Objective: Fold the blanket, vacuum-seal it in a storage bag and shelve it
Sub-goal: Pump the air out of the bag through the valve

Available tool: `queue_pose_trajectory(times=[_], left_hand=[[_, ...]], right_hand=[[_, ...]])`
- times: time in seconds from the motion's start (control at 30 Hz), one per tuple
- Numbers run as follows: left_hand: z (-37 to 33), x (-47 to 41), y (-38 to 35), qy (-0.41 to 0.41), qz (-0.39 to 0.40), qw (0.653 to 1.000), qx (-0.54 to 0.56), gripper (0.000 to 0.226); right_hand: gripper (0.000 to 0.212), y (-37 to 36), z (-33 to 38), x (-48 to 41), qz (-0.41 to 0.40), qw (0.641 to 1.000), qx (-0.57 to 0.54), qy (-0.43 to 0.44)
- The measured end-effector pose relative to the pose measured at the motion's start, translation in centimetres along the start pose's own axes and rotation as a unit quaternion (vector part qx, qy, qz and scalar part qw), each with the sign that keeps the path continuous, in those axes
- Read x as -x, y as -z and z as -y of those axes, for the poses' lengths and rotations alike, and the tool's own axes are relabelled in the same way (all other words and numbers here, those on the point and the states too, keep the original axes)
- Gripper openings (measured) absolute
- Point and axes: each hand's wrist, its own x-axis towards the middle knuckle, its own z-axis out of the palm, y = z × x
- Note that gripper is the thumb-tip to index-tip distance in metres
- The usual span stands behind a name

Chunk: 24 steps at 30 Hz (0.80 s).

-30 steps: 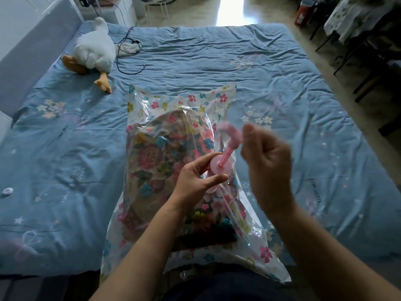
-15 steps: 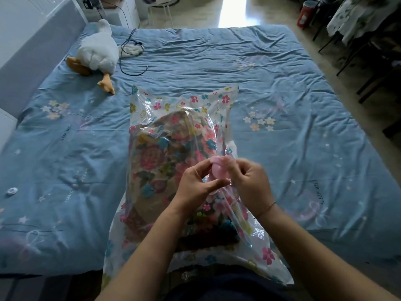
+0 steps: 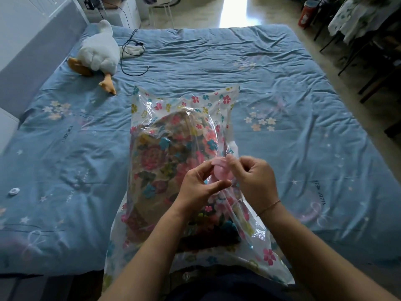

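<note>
A clear storage bag [image 3: 180, 101] printed with small flowers lies lengthwise on the blue bed, its near end at the bed's edge. Inside it sits the folded floral blanket [image 3: 160, 155]. A round pink valve [image 3: 220, 170] sits on the bag's upper right side. My left hand [image 3: 199, 183] pinches the valve and the plastic from the left. My right hand [image 3: 253, 177] pinches the valve's top from the right with thumb and fingertips. The valve's lower half is hidden by my fingers.
A white plush goose [image 3: 97, 55] lies at the bed's far left with a black cable [image 3: 132, 53] beside it. A small white round cap [image 3: 14, 190] rests on the sheet [image 3: 282, 109] at left. Chairs [image 3: 373, 61] and a red bin [image 3: 304, 14] stand at right.
One second ago my right hand held a pink cap raised on its strap above the valve. It has come down onto the valve, and both hands now pinch it.
</note>
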Motion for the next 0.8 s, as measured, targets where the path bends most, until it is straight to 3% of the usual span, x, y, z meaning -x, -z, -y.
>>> queue_pose_trajectory(times=[0.17, 0.23, 0.37, 0.43, 0.6, 0.67, 0.8], left_hand=[[-0.1, -0.5, 0.3, -0.001, -0.001, 1.000, 0.001, 0.063], [0.0, -0.5, 0.3, -0.001, 0.001, 1.000, 0.002, 0.066], [0.1, -0.4, 0.2, -0.004, 0.003, 1.000, 0.002, 0.056], [0.0, -0.4, 0.4, -0.002, 0.004, 1.000, 0.006, 0.057], [-0.2, -0.7, 0.4, -0.005, 0.005, 1.000, 0.007, 0.062], [-0.1, -0.7, 0.2, -0.007, 0.004, 1.000, 0.012, 0.063], [0.0, -0.5, 0.2, -0.008, 0.008, 1.000, 0.006, 0.056]], right_hand=[[0.067, 2.8, 6.6, -1.4, -0.092, 0.967, -0.185, 0.146], [0.066, 2.0, 5.0, -1.1, -0.097, 0.973, -0.172, 0.116], [0.065, -0.3, -0.6, -0.6, 0.018, 1.000, -0.021, -0.006], [0.063, 0.4, 0.3, -1.0, 0.025, 1.000, -0.014, 0.013], [0.059, 3.2, 6.6, -2.1, -0.093, 0.971, -0.154, 0.161], [0.062, 2.2, 4.4, -1.7, -0.074, 0.982, -0.128, 0.114], [0.065, 0.2, -0.6, -1.3, 0.041, 0.999, -0.024, -0.019]])
